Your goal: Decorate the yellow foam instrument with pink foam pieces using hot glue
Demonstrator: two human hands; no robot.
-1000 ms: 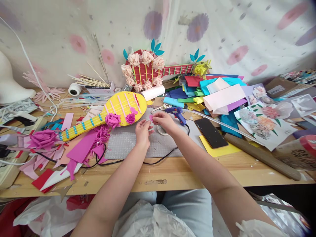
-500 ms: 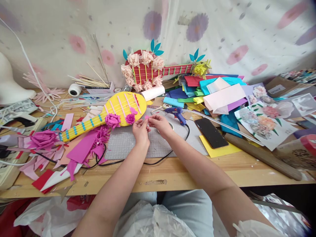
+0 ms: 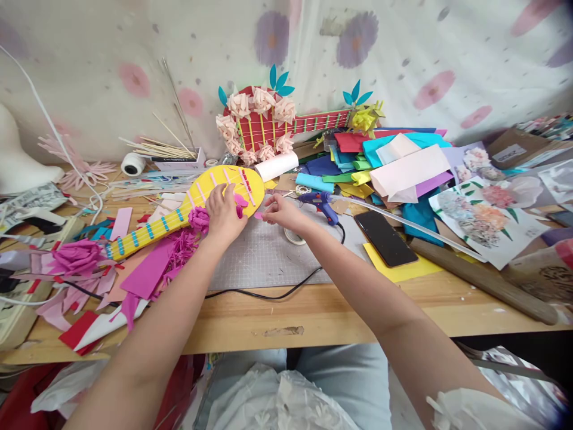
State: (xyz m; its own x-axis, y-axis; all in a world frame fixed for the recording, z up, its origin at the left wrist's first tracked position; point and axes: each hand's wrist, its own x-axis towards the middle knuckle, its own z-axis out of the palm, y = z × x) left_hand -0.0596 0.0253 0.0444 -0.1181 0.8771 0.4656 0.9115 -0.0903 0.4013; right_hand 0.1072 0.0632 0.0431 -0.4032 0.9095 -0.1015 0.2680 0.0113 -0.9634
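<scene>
compared with half a second ago, the left hand (image 3: 222, 213) has left the side of the right hand (image 3: 278, 213) and now lies over the body of the yellow guitar (image 3: 220, 178). this guitar keeps its place left of the middle of the table (image 3: 237, 334), its round end at the far edge of the grey cutting mat (image 3: 268, 263). fingers of the left hand are spread and bent, palm down, beside a magenta rose (image 3: 242, 210); perhaps they steady the guitar or press something there, but what is under the palm cannot be told. the right hand, just beside the round end, pinches a small pink piece (image 3: 258, 215) between its fingertips, probably so that most of the surface stays untouched. behind the right wrist lies the blue glue gun (image 3: 320, 206), seemingly put there for easy reach, with the black cable (image 3: 268, 298) bent around the front of the mat. further right, the phone (image 3: 385, 237) rests partly on a yellow sheet (image 3: 421, 272), probably to be away from the hands. at the back stands the red guitar (image 3: 257, 125), its flowers facing forward, maybe as a model.
</scene>
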